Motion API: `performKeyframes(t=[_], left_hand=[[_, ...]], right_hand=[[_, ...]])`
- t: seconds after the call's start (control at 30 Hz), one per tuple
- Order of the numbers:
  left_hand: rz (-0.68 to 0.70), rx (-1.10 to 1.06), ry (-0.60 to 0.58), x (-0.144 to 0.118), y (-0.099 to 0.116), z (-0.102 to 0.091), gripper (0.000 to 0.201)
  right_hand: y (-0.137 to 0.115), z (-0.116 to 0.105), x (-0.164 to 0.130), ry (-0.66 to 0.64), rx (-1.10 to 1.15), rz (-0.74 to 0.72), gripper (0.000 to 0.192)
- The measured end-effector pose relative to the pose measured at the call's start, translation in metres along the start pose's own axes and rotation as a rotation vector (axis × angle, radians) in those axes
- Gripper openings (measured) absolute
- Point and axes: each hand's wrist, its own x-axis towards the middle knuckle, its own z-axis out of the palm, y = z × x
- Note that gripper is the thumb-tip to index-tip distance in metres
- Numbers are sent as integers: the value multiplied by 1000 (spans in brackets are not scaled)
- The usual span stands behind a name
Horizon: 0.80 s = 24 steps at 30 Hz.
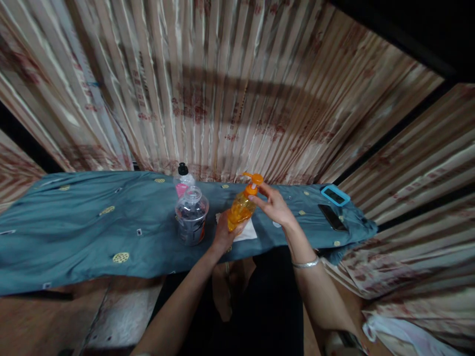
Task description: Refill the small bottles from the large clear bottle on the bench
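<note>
My left hand grips the base of an orange pump bottle, holding it tilted above the blue cloth-covered table. The fingers of my right hand rest on the bottle's neck, just under the orange pump head. A white tissue lies on the cloth under the bottle. Left of my hands stands a clear plastic jar, and behind it a clear bottle with a black cap and pink label.
Two phones lie at the table's right end, one in a light blue case and one dark. Striped curtains hang close behind and to the right. Wooden floor shows below the table's front edge.
</note>
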Motion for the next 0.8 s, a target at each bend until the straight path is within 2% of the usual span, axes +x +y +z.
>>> performKeyframes(t=[0.13, 0.23, 0.33, 0.4, 0.47, 0.53, 0.67, 0.73, 0.8], left_hand=[[-5, -4, 0, 1, 2, 0, 48], [3, -16, -16, 0, 4, -1, 47], [7, -15, 1, 0, 2, -1, 51], [8, -11, 1, 0, 0, -1, 51], [10, -7, -2, 0, -1, 0, 50], [12, -7, -6, 0, -1, 0, 49], [8, -8, -6, 0, -3, 0, 50], [7, -7, 6, -1, -6, 1, 53], [9, -7, 17, -2, -9, 2, 54]], right_hand=[[-4, 3, -1, 124, -90, 66, 48], [-5, 0, 1, 58, -62, 21, 59], [-4, 0, 3, -9, -23, -16, 51], [-4, 4, 3, 52, -54, 26, 47], [-6, 8, 2, 148, -105, 84, 50], [-9, 9, 1, 187, -127, 114, 55], [-9, 2, 1, 61, -36, 43, 65], [-6, -1, 1, -3, 11, -9, 57], [-4, 1, 1, 5, 10, -4, 47]])
